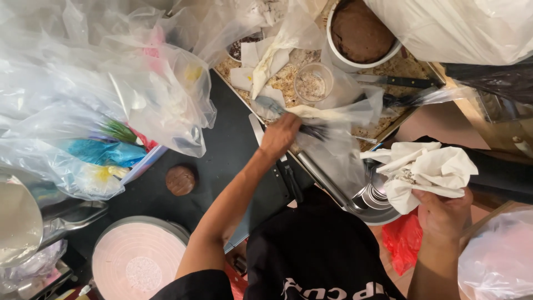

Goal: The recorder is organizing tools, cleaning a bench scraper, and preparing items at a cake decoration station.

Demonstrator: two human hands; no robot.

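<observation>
My left hand (280, 135) grips a dark-handled tool (311, 131) under clear plastic (333, 150) on the counter (233, 144); my right hand (442, 214) clutches crumpled white paper (425, 166).

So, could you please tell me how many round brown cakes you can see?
2: a large round brown cake in the white tub at top, and a small round brown cake on the dark counter. Bags may hide others.
</observation>
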